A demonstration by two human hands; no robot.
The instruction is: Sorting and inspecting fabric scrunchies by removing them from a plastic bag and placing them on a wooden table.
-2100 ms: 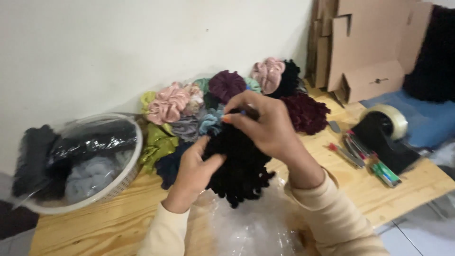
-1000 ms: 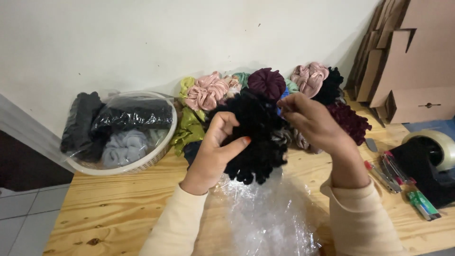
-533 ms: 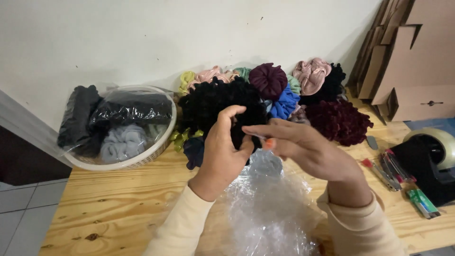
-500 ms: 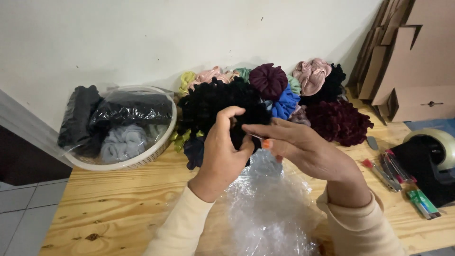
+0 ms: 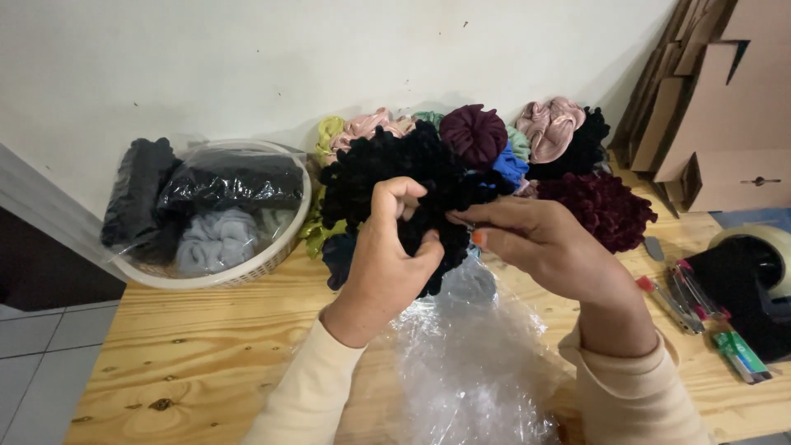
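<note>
Both hands hold a bunch of black scrunchies above a wooden table. The left hand grips the bunch from below, fingers curled into the fabric; the right hand pinches it from the right side. Beneath the hands lies a crumpled clear plastic bag. Behind the bunch sits a pile of coloured scrunchies in pink, maroon, blue and green, against the wall. To the left stands a white basket with bagged dark and grey scrunchies. At the right edge are pens, a tape dispenser and folded cardboard boxes.
</note>
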